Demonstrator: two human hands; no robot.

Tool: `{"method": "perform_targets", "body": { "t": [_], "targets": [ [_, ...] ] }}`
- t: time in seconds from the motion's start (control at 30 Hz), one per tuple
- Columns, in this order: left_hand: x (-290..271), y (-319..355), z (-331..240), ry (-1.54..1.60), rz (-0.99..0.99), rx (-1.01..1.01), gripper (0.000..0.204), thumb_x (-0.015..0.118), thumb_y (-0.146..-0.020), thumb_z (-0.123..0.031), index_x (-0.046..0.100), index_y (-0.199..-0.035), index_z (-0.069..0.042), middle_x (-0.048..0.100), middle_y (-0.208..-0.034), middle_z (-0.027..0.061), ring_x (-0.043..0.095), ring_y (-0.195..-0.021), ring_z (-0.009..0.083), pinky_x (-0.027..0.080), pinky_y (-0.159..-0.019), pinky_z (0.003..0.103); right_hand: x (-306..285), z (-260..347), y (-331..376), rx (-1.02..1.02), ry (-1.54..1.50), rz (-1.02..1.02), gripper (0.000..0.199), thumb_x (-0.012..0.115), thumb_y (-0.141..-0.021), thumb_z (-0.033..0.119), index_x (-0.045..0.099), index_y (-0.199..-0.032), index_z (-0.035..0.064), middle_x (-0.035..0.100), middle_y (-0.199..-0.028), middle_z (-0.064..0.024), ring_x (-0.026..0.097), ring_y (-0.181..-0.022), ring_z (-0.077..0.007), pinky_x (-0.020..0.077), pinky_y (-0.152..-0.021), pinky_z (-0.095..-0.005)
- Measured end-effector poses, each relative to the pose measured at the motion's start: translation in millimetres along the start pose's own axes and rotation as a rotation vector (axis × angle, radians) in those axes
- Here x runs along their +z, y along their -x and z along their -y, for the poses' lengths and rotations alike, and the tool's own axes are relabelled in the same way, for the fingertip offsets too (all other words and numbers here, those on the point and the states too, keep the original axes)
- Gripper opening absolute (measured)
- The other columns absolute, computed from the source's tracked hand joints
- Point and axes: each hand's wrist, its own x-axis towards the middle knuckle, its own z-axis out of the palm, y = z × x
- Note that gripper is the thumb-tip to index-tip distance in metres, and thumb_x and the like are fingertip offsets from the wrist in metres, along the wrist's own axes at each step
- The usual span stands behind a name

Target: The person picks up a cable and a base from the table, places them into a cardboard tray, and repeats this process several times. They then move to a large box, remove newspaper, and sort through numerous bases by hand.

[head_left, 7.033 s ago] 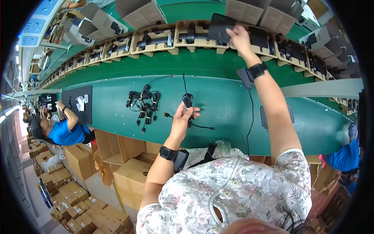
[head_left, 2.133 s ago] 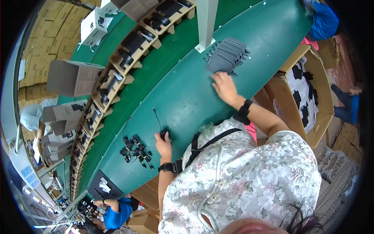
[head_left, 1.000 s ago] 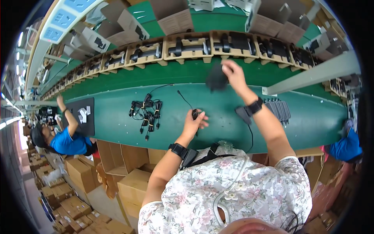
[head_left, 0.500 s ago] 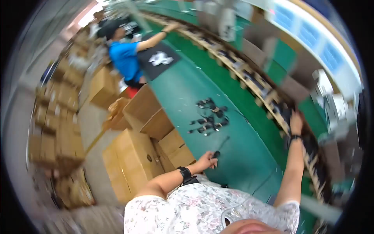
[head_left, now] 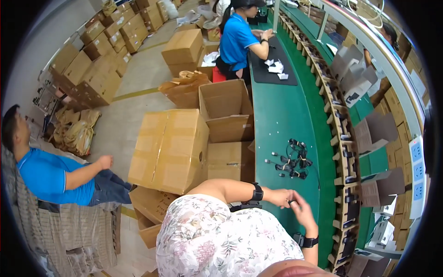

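My left hand and my right hand meet over the near part of the green table. Their fingers are closed together around a small black thing, mostly hidden by the fingertips, so its kind does not show. Just beyond the hands lies a group of coiled black cables, some with light plug ends. Black bands circle both wrists.
Right of the table runs a line of brown trays holding dark items. Large cartons stand at my left. A co-worker in blue sits ahead by a dark mat; another person is at far left.
My right hand has come back from the tray line to meet my left hand, which has shifted right in view. The view has turned, and a person at far left now shows.
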Motion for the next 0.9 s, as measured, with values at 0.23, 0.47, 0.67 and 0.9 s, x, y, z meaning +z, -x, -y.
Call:
{"method": "perform_targets", "body": {
  "t": [0.23,0.47,0.67,0.9],
  "targets": [
    [-161.8,50.3,-129.9,-0.448,-0.143,-0.005,0.047,0.067,-0.071,-0.022,0.045,-0.104,0.003,0.062,-0.079,0.0196,0.061,-0.073,0.0329,0.048,-0.062,0.040,28.0,21.4,-42.5,0.309,-0.223,-0.187,0.028,0.054,-0.087,0.016,0.057,-0.109,-0.0002,0.056,-0.065,-0.0027,0.049,-0.053,-0.0085,0.0399,-0.048,-0.0238],
    [-393.9,39.3,-262.6,-1.013,-1.067,0.229,0.037,0.055,-0.074,-0.014,0.041,-0.101,0.006,0.062,-0.069,0.0196,0.063,-0.070,0.0357,0.049,-0.060,0.046,45.8,22.6,-67.2,0.327,-0.121,-0.205,0.021,0.061,-0.083,0.019,0.060,-0.078,-0.0019,0.052,-0.055,-0.0018,0.046,-0.047,-0.0073,0.0350,-0.044,-0.0227],
    [-462.0,-7.3,-329.0,-1.186,-1.305,-0.254,0.074,0.057,-0.076,-0.023,0.021,-0.136,0.004,0.062,-0.101,0.0129,0.061,-0.090,0.0241,0.044,-0.071,0.044,67.4,4.0,-83.7,0.262,-0.159,-0.218,0.029,0.063,-0.081,0.016,0.050,-0.061,-0.0008,0.049,-0.050,-0.0010,0.042,-0.046,-0.0063,0.0314,-0.042,-0.0240],
    [-458.4,-6.7,-337.0,-1.284,-1.249,-0.370,0.081,0.062,-0.074,-0.026,0.020,-0.137,0.000,0.063,-0.096,0.0066,0.061,-0.085,0.0198,0.042,-0.063,0.035,75.7,-29.4,-102.6,0.292,-0.018,-0.120,0.030,0.063,-0.082,0.016,0.046,-0.063,0.0000,0.048,-0.051,-0.0010,0.038,-0.047,-0.0060,0.0291,-0.042,-0.0246]
  ]
}}
